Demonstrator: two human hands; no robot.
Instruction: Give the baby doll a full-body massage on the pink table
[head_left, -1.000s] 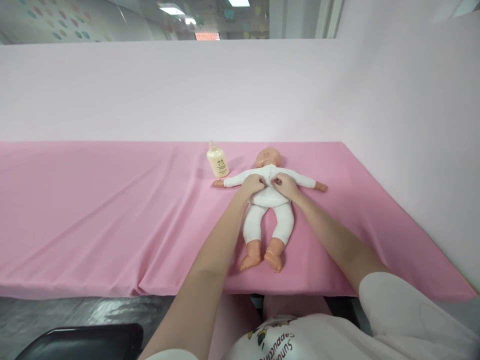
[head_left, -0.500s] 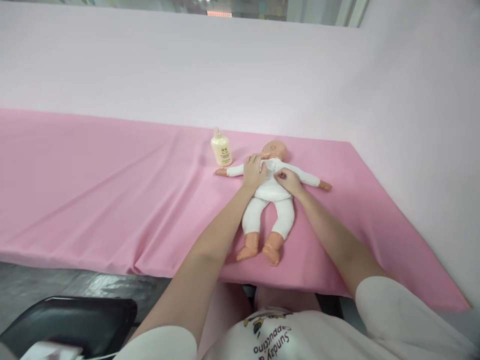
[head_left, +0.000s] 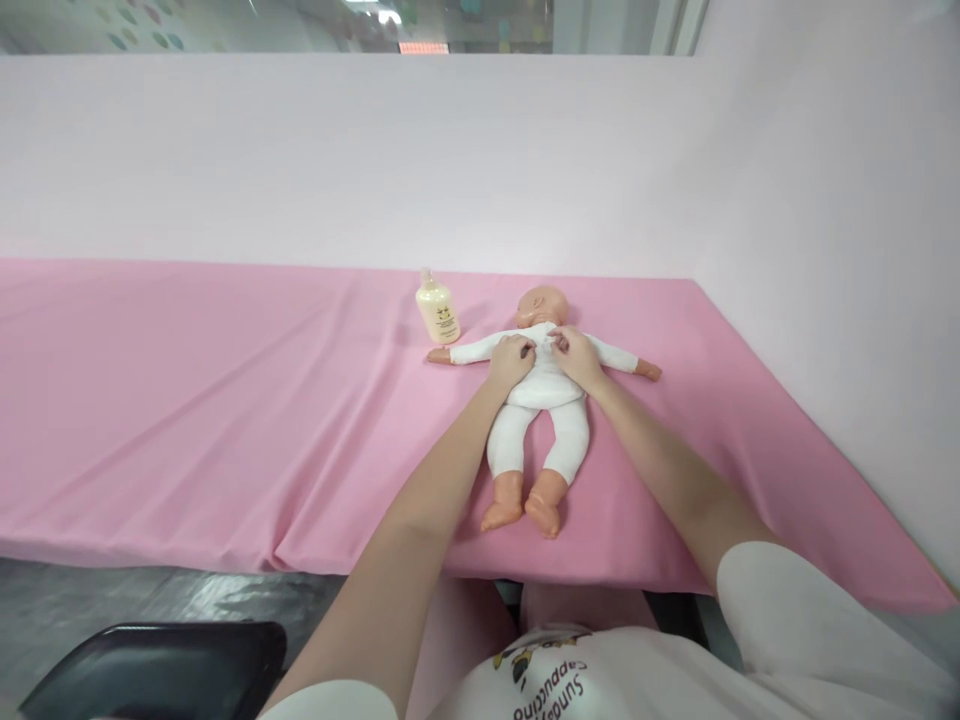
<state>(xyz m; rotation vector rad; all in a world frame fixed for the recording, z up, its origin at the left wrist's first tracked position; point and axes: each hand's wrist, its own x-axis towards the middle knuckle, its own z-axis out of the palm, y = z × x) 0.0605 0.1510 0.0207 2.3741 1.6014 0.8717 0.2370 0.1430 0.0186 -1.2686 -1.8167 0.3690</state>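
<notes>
Both hands, left hand (head_left: pixel 511 361) and right hand (head_left: pixel 576 358), pinch the doll's white suit (head_left: pixel 541 385); bottle (head_left: pixel 438 311) label unreadable.

Your hands on a doll's chest

Your left hand (head_left: pixel 511 360) and right hand (head_left: pixel 574 356) pinch the doll (head_left: pixel 540 395)'s white suit; a bottle (head_left: pixel 438 310) stands at its ten o'clock.

The left hand (head_left: pixel 510 360) slides down from the doll's (head_left: pixel 541 385) shoulder to its chest, facing the right hand (head_left: pixel 576 358).

Both hands (head_left: pixel 544 358) forward, fingers curled
</notes>
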